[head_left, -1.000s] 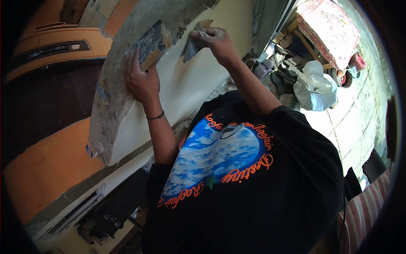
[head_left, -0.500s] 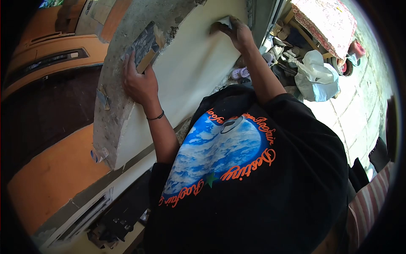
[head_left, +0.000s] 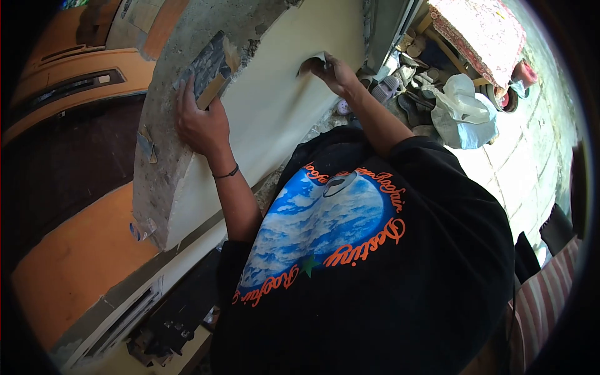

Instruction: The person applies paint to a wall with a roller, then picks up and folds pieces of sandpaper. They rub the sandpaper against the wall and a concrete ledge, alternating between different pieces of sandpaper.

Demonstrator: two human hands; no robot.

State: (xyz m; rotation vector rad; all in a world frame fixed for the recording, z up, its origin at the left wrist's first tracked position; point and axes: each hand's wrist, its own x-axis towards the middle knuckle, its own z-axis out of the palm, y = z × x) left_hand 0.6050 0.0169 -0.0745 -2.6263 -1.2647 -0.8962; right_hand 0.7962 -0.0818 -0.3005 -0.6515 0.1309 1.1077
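My left hand (head_left: pixel 201 125) is closed around the light wooden grip of what looks like a putty scraper (head_left: pixel 212 59). Its flat, grey, smeared blade lies over the rough concrete top of a low wall (head_left: pixel 156 162). Against the wall's smooth cream face (head_left: pixel 275 94), my right hand (head_left: pixel 337 74) pinches a small bent sheet (head_left: pixel 309 64), pale on one side and dark brown on the other, probably sandpaper. My fingers hide part of that sheet.
A crumpled wrapper (head_left: pixel 144 229) and a small scrap (head_left: pixel 148 145) lie on the wall's top. To the right are several shoes (head_left: pixel 412 106), a white plastic bag (head_left: pixel 465 112) and a cloth-covered table (head_left: pixel 481 34). Dark items (head_left: pixel 165 334) sit at lower left.
My right hand has moved down and left across the cream face with the bent sheet. My left hand stays on the scraper, shifting only slightly in view.
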